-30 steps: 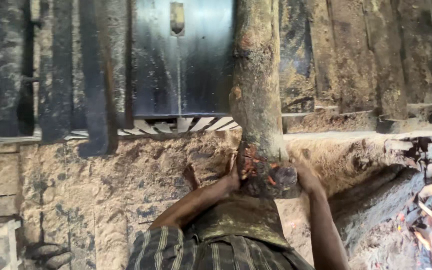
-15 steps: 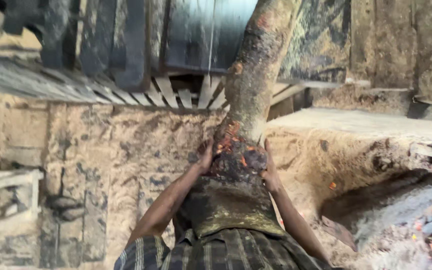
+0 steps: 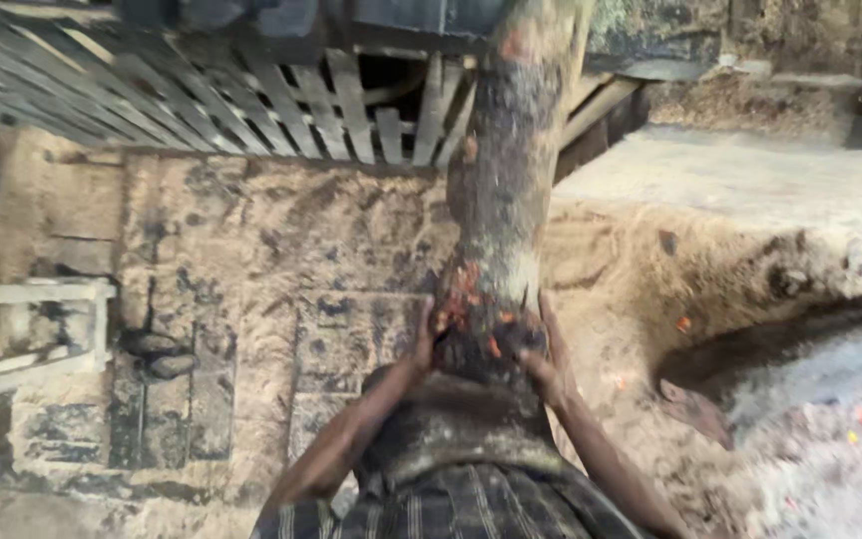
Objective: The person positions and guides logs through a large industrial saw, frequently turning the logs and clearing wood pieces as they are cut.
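Head view: a thick log [image 3: 503,190] with rough, dark bark runs from the person's body up toward the top edge of the frame — its near end, flecked with orange-red chips, sits against the waist. The left hand [image 3: 427,344] presses flat against the left side of the near end; the right hand [image 3: 548,354] clasps the right side, fingers [image 3: 549,319] held together along the bark. Both hands are closed on the log (finger detail on the left is blurred). Below lies packed earth floor [image 3: 281,260]. A slatted wooden grate [image 3: 251,100] spans the upper left. Grey ash [image 3: 810,419] fills the lower right corner.
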